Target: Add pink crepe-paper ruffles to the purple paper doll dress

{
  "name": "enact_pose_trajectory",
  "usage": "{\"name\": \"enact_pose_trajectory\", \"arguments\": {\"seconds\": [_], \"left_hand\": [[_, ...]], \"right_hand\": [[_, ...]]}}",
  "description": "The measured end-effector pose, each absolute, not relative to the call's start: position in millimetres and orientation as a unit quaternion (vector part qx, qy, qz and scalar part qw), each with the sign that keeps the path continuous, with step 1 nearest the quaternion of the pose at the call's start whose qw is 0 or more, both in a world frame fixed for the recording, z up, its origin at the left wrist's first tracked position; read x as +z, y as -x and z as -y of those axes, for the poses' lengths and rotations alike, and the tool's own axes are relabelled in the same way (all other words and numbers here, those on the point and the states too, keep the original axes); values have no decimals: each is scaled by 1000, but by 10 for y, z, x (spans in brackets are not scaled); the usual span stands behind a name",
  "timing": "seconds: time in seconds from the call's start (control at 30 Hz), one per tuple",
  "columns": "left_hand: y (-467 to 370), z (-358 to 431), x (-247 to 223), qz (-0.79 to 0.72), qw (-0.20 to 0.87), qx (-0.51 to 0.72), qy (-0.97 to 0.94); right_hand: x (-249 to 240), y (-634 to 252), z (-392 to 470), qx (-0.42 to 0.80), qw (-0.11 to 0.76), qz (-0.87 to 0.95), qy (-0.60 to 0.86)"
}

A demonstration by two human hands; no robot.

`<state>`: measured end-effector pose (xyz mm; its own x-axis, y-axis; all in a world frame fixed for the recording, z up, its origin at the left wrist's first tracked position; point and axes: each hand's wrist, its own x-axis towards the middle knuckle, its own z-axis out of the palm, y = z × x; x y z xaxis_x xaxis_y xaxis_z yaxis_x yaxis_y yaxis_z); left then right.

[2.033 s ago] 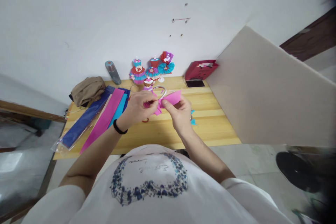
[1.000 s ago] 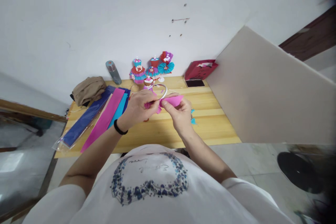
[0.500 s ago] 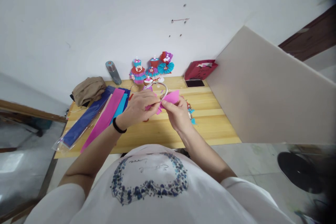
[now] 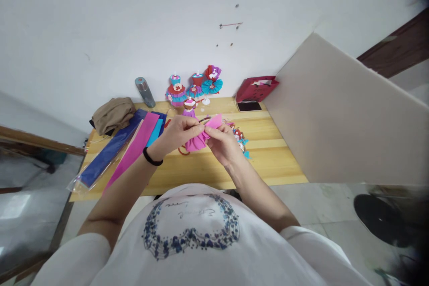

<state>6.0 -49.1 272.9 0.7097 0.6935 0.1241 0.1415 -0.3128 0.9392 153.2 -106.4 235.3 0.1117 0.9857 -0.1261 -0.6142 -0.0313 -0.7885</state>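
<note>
A piece of pink crepe-like paper [image 4: 196,143], with ruffled lower folds, is held between my two hands above the table. My left hand [image 4: 182,132], with a black band at the wrist, pinches it from the left. From the right, my right hand [image 4: 223,138] grips it between thumb and fingers, and a flat pink end stands up over those fingers. Both sets of fingertips nearly meet. Just behind the paper shows part of a thin dark ring [image 4: 205,119]; my hands hide the rest. A small dress form with a purple skirt [image 4: 189,109] stands beyond my left hand.
Small paper-dressed forms [image 4: 176,89] stand along the wall, beside a grey flask [image 4: 145,92]. Folded paper strips [image 4: 134,152] and brown cloth [image 4: 114,115] lie left. Paper flowers [image 4: 241,138], a phone [image 4: 249,106], a red bag [image 4: 256,89] and a white panel [image 4: 345,120] are right.
The pale ring that stood up by my fingers has gone from there. The pink paper has turned, its ruffled part now hanging lower between my hands. The purple-skirted form shows more fully.
</note>
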Motion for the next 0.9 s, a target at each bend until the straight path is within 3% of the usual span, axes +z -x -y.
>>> {"name": "enact_pose_trajectory", "arguments": {"seconds": [0.13,0.47,0.9], "left_hand": [[-54,469,2710,-284,561,293,-720],[-110,445,2656,-329,471,351,-740],[-111,416,2635,-285,416,385,-773]], "right_hand": [[2341,-1561,1086,618,629,267,388],[2331,-1629,1132,437,657,401,466],[2265,-1611,1175,526,633,395,410]]}}
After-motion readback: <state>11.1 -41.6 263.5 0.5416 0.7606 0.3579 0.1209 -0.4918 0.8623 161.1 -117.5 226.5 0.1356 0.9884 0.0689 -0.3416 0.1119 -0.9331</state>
